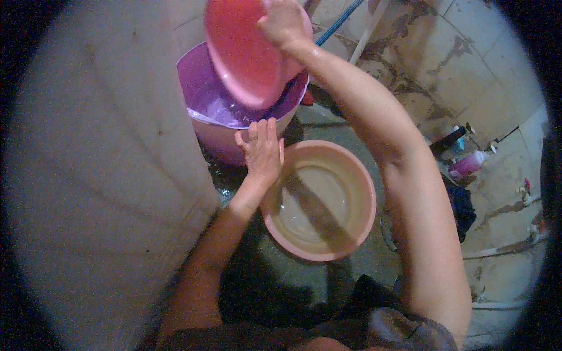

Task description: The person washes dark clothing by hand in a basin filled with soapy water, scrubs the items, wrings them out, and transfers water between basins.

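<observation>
My right hand (284, 26) grips the edge of a red-pink plastic basin (246, 48), which is tilted steeply over a purple bucket (224, 142). The basin's lower rim hangs within the bucket's mouth. My left hand (262, 151) is at the bucket's near rim, fingertips over the edge and the back of the hand facing up. Wet, shiny purple shows inside the bucket; the rest of its inside is hidden by the basin. Just below it, a round pink basin (371, 197) stands on the floor with shallow, cloudy liquid in it and an arm's shadow across it.
A pale wall (109, 153) rises close on the left. Wet floor (281, 263) surrounds the basin. To the right are a bottle of pink liquid (467, 166), a dark bottle (450, 138), dark cloth (459, 213) and wall pipes (500, 252). A blue corrugated hose (338, 22) runs behind the bucket.
</observation>
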A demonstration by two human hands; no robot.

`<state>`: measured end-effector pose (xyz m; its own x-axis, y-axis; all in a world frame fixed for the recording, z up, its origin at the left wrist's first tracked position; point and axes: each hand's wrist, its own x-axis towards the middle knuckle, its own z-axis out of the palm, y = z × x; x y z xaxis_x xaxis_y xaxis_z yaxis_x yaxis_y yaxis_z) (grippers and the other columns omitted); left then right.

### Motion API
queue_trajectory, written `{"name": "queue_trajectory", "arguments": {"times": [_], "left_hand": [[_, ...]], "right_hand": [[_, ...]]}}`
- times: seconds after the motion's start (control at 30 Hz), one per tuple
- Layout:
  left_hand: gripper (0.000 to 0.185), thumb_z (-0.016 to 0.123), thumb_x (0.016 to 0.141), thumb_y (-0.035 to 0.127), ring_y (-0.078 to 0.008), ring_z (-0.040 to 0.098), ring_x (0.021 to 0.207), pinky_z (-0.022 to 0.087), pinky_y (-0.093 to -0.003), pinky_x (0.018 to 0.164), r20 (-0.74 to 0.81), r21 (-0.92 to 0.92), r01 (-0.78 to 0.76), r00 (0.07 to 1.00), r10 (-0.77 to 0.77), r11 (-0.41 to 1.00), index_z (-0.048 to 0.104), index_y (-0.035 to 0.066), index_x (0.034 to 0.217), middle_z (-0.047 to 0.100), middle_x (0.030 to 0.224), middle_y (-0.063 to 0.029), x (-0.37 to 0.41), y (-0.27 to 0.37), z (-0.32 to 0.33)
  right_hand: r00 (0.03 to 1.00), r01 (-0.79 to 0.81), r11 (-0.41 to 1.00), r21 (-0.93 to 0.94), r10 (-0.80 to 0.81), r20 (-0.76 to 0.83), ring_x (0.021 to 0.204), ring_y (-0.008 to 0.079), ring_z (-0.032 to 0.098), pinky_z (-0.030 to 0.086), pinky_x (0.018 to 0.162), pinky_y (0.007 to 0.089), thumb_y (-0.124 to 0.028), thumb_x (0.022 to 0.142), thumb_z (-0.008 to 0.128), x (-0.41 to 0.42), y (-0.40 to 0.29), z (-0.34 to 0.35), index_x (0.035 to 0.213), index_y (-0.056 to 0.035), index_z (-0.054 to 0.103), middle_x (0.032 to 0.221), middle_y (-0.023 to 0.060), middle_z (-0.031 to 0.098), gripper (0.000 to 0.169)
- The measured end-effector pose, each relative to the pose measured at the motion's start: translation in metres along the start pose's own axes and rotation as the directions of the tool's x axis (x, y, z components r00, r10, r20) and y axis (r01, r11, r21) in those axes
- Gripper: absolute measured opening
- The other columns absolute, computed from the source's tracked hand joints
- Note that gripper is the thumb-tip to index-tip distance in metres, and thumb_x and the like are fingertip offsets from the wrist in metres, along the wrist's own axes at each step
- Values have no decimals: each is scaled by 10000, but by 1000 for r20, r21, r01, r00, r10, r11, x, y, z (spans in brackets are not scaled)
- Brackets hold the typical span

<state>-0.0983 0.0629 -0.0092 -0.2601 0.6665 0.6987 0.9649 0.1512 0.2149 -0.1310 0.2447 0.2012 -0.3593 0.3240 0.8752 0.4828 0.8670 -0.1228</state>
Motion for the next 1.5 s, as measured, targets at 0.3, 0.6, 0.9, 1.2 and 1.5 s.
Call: {"name": "queue_trajectory", "arguments": {"times": [0.3, 0.6, 0.9, 1.2, 1.5], "left_hand": [[588, 685, 628, 161, -266, 364, 1181, 225, -532, 964, 12, 45, -35, 999, 34, 998, 477, 16, 1158, 433, 1172, -103, -4, -4, -6], [717, 750, 528, 158, -285, 365, 1215, 232, -549, 987, 23, 53, -30, 999, 29, 998, 472, 6, 1171, 422, 1233, -117, 5, -2, -15], [753, 737, 659, 208, -272, 344, 1239, 193, -538, 1019, -45, -112, -16, 999, 11, 994, 369, 59, 1299, 408, 1271, -101, 4, -7, -12], [725, 710, 714, 235, -244, 312, 1294, 223, -532, 1020, 9, -32, -61, 998, 62, 998, 379, 76, 1339, 383, 1349, -84, 1, -38, -10], [753, 644, 767, 337, -237, 203, 1373, 187, -498, 1062, 166, -26, -189, 968, 190, 982, 332, 39, 1385, 286, 1460, -94, 9, -46, -33]], "right_hand": [[910, -45, 998, 54, 19, 414, 844, 371, 633, 528, 726, 444, -86, 651, 700, -103, -31, 4, 1354, -55, 300, 1025, 284, 575, 809], [777, -298, 939, -174, 344, 527, 817, 407, 636, 518, 740, 448, -103, 665, 686, -108, -26, -23, 1431, -36, 125, 873, 280, 623, 951], [392, -778, 611, -147, 654, 647, 956, 389, 615, 506, 814, 449, -158, 669, 636, -124, 14, 24, 1361, 59, 215, 1048, 270, 602, 839], [249, -879, 458, -135, 682, 687, 524, 324, 631, 510, 456, 438, -93, 747, 566, -83, 8, 59, 817, 117, 597, 638, 229, 621, 224], [301, -811, 547, -207, 694, 654, 665, 321, 671, 534, 572, 421, -170, 727, 558, -27, 54, 64, 791, 22, 669, 785, 203, 668, 230]]}}
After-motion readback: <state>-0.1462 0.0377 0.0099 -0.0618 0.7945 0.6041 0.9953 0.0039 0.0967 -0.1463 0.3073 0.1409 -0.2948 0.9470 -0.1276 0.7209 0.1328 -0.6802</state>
